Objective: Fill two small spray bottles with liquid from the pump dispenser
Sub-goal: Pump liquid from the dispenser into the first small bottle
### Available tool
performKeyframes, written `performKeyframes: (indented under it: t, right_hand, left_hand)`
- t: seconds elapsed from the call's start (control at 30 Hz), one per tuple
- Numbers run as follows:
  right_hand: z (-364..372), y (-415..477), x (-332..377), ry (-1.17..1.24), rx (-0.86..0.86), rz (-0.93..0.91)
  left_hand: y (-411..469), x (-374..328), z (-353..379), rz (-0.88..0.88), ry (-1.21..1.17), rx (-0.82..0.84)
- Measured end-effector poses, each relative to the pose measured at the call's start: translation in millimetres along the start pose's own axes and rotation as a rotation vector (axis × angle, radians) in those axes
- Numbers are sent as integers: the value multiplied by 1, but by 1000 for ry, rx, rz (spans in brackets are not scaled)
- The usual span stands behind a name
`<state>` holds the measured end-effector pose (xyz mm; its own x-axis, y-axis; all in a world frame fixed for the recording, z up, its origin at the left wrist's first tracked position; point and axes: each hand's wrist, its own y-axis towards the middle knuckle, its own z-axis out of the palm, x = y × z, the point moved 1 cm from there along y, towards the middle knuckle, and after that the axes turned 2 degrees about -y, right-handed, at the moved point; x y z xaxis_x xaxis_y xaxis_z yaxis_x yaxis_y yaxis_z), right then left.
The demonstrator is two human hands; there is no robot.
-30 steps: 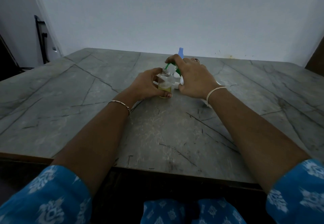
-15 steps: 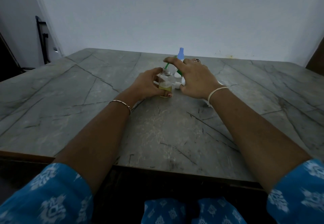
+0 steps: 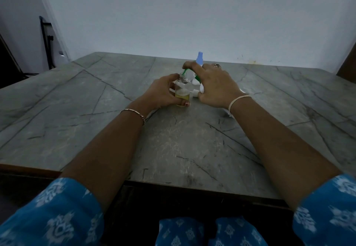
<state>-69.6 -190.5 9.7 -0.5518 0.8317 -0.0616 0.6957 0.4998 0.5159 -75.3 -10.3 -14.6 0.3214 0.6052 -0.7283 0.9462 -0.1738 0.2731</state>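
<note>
My left hand (image 3: 161,93) grips a small clear bottle (image 3: 182,89) that stands upright on the table, its threaded neck uncapped and yellowish liquid in its lower part. My right hand (image 3: 213,86) lies over the pump dispenser (image 3: 200,89), whose white body is mostly hidden under it. The index finger presses on the green pump head (image 3: 186,71), and the green spout points into the bottle's neck. A second small bottle with a blue spray cap (image 3: 199,58) stands just behind my right hand.
A small white cap (image 3: 195,93) lies between the two hands, next to the clear bottle. The grey marble-patterned table (image 3: 96,130) ends at a wooden front edge near my lap. A white wall rises behind it, and a dark stand is at far left.
My right index finger lifted off the green pump head half a second ago and is now bent down on it again. The left hand and clear bottle have stayed in place.
</note>
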Motion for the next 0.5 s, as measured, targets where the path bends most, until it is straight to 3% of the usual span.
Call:
performKeyframes:
  t: [0.5]
  right_hand:
    - [-2,2,2,-45,-3,-19]
  left_hand:
    - [0,-3,0,17,36,2]
